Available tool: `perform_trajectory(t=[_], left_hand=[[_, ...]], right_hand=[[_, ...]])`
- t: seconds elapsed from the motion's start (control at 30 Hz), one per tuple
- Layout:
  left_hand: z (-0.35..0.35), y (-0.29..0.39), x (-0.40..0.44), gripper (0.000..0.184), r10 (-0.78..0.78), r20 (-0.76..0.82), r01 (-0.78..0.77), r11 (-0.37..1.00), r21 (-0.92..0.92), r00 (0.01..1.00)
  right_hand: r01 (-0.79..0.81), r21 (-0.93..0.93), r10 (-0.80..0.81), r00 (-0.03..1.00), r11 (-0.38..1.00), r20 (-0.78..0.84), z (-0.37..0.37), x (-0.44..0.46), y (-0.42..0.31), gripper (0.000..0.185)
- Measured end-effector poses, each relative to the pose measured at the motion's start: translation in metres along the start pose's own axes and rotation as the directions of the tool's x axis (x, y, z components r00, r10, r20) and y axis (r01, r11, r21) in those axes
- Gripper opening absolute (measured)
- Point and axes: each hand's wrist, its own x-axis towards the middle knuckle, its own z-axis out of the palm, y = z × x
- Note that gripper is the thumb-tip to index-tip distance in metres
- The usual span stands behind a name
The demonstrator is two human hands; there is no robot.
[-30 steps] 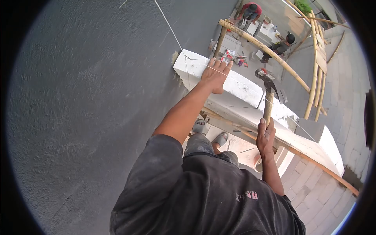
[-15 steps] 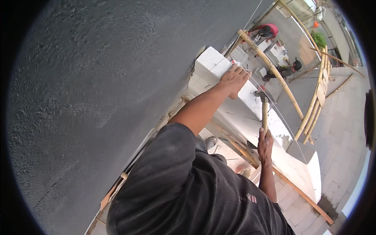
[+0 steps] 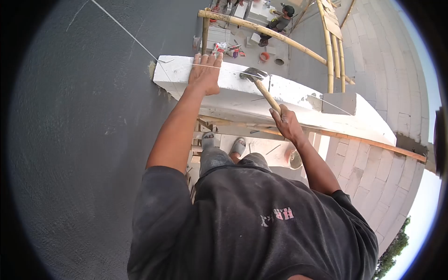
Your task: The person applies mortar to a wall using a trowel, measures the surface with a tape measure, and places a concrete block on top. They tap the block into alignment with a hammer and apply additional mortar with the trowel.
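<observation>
My left hand (image 3: pixel 205 75) lies flat on top of a white block (image 3: pixel 175 70), fingers stretched over its far edge. My right hand (image 3: pixel 287 123) is wrapped round the wooden handle of a hammer (image 3: pixel 267 95). The dark hammer head is at the top of the white blocks, to the right of my left hand; whether it touches them I cannot tell. A thin white string (image 3: pixel 122 27) runs from the dark wall to the block's left end and on along the row of blocks. A grey block (image 3: pixel 339 102) sits farther right on the row.
The dark rough wall (image 3: pixel 84 140) fills the left side. Beyond the blocks are bamboo poles (image 3: pixel 266 34), a co-worker (image 3: pixel 277 24) below, and an orange bucket (image 3: pixel 264 56). A wooden plank (image 3: pixel 364 143) runs along the near side, with a bucket (image 3: pixel 295 158) near my feet.
My view has turned, so the row of blocks now lies nearly level across it. My left hand stays on the block; the hammer remains in my right hand, its handle now tilted.
</observation>
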Motion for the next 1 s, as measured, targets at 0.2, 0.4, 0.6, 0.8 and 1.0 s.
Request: perform_trajectory(t=[0.2, 0.4, 0.6, 0.8, 1.0], left_hand=[[0.000, -0.002, 0.003, 0.101, 0.020, 0.012, -0.020, 1.000, -0.017, 1.000], [-0.008, 0.003, 0.006, 0.104, 0.021, 0.054, -0.021, 1.000, -0.004, 0.998], [-0.011, 0.009, 0.008, 0.108, 0.007, 0.097, -0.013, 0.998, 0.056, 0.995], [-0.019, 0.021, 0.008, 0.116, -0.029, 0.178, 0.008, 0.993, 0.115, 0.984], [-0.019, 0.026, 0.006, 0.125, 0.002, 0.143, -0.015, 0.996, 0.091, 0.990]], right_hand=[[-0.078, 0.125, 0.084, 0.995, 0.989, -0.050, 0.007, -0.017, -0.004, 0.045], [-0.067, 0.176, 0.085, 0.991, 0.982, -0.099, 0.010, -0.024, -0.002, 0.047], [-0.093, 0.106, 0.102, 0.992, 0.990, -0.080, 0.008, -0.025, 0.002, 0.046], [-0.173, 0.207, 0.181, 0.983, 0.963, -0.018, -0.003, -0.042, -0.001, 0.048], [-0.135, 0.405, 0.098, 0.989, 0.904, 0.111, 0.021, -0.092, 0.040, 0.052]])
